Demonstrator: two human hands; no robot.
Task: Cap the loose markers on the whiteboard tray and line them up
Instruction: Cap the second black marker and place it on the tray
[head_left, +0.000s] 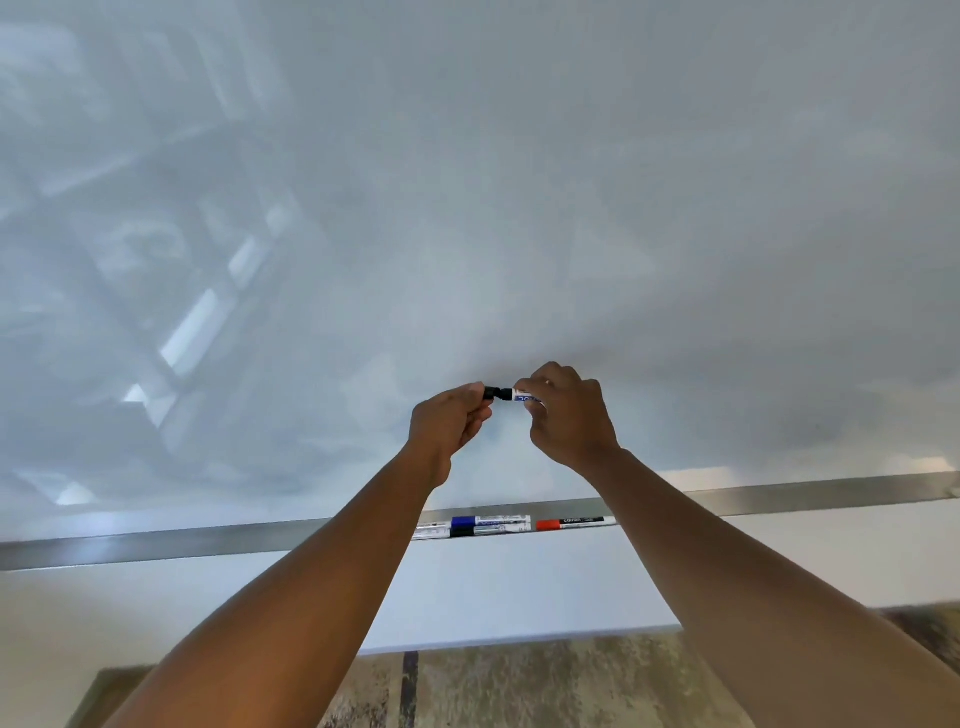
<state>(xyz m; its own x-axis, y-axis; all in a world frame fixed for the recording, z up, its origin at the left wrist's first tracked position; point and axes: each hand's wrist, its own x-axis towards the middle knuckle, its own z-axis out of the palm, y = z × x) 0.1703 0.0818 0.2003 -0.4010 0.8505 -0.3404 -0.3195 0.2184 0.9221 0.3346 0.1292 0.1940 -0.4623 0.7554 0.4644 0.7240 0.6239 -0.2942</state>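
Note:
In front of the whiteboard I hold a black marker (524, 398) level between both hands. My right hand (569, 415) grips its white barrel. My left hand (449, 423) pinches the black cap (489, 392), which meets the marker's tip end; whether it is fully seated I cannot tell. Below, on the metal whiteboard tray (208, 543), lie a blue-capped marker (491, 522), a black-capped marker (441, 532) in front of it, partly hidden by my left forearm, and a red-capped marker (574, 523) to their right.
The whiteboard (467, 208) fills the upper view and shows faint window reflections. Under the tray a white panel (519, 592) runs down to a mottled floor (519, 686). The tray stretches bare to the left and right of the markers.

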